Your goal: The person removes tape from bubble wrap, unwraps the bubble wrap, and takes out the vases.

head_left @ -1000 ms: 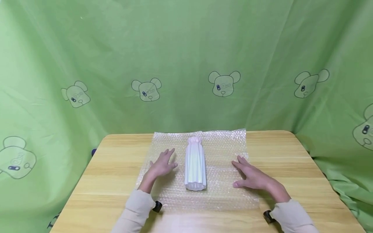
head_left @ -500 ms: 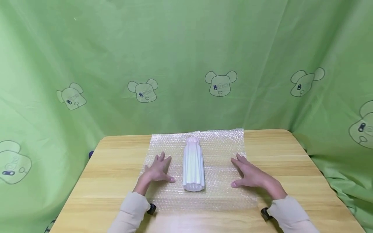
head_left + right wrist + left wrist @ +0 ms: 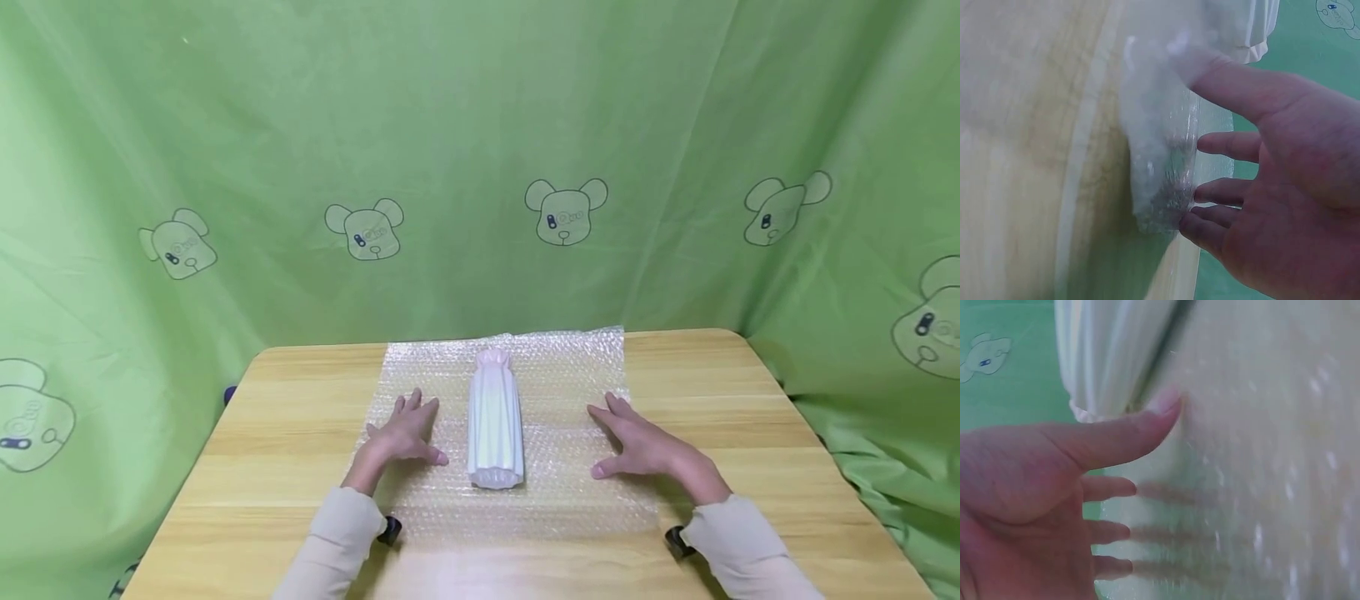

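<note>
A white fluted vase point(image 3: 496, 425) lies on its side on a sheet of bubble wrap point(image 3: 558, 500), its narrow neck pointing to the back. To the left of it my left hand point(image 3: 401, 435) spreads over the wrap, fingers apart and thumb toward the vase's near end. On the other side my right hand point(image 3: 637, 442) is at the wrap's right part, with thumb and fingers extended. In the left wrist view the fingertips meet the shiny bubble wrap point(image 3: 1260, 487). The right wrist view has the fingertips right at the wrap's edge point(image 3: 1160, 175). Neither hand holds anything.
The wooden table point(image 3: 720, 400) has rounded back corners. Behind it and along both sides hangs a green curtain point(image 3: 465, 108) printed with bear heads. Black wrist devices point(image 3: 678, 542) sit at both cuffs.
My left hand has turned, its thumb now extended toward the vase's near end. My right hand has hardly moved. The head view has shifted slightly; vase and wrap lie as before.
</note>
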Demonstrator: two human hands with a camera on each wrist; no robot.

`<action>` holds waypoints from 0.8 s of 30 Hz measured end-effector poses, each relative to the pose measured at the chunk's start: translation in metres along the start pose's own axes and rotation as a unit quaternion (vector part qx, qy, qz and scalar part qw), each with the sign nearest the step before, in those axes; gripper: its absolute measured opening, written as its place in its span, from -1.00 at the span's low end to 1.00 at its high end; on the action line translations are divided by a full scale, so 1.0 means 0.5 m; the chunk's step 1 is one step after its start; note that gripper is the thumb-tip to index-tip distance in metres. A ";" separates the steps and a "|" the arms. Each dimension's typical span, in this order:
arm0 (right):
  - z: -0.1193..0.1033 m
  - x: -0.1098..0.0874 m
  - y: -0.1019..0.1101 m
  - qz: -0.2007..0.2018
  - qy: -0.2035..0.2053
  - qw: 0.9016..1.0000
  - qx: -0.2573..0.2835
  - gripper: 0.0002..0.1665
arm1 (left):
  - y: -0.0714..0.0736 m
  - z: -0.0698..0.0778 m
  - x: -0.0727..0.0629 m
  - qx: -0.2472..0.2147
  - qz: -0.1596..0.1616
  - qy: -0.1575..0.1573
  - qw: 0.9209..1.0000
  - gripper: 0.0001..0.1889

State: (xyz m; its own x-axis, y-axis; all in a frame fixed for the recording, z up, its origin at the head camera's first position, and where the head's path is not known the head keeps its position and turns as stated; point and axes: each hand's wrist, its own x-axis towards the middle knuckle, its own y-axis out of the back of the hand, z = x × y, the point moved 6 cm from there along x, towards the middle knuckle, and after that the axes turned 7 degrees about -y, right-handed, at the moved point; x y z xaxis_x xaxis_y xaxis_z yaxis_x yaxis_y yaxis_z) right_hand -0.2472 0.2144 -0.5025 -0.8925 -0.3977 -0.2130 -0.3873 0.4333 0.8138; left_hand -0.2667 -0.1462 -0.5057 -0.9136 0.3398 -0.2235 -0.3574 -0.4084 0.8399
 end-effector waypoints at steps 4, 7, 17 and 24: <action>0.002 0.000 -0.001 0.002 0.003 1.000 0.002 0.27 | 0.022 0.019 0.009 -0.051 0.058 -0.018 0.997 -0.26; 0.003 0.000 -0.002 0.005 0.003 1.000 0.005 0.27 | 0.034 0.042 0.022 -0.132 0.096 -0.042 0.986 -0.35; 0.010 -0.003 -0.009 0.013 0.005 1.000 0.017 0.23 | -0.004 0.104 0.086 -0.351 0.006 -0.030 0.936 -0.25; 0.011 -0.004 -0.009 0.014 0.002 1.000 0.018 0.23 | -0.019 0.119 0.122 -0.397 -0.015 -0.005 0.918 -0.28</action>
State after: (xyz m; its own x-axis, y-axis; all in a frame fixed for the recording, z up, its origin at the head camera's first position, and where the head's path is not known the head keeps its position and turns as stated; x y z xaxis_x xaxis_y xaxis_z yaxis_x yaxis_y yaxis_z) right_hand -0.2450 0.2178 -0.5086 -0.9022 -0.3877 -0.1892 -0.3708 0.4726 0.7995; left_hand -0.3075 -0.0714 -0.4978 -0.9007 0.3666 -0.2333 -0.4143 -0.8863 0.2069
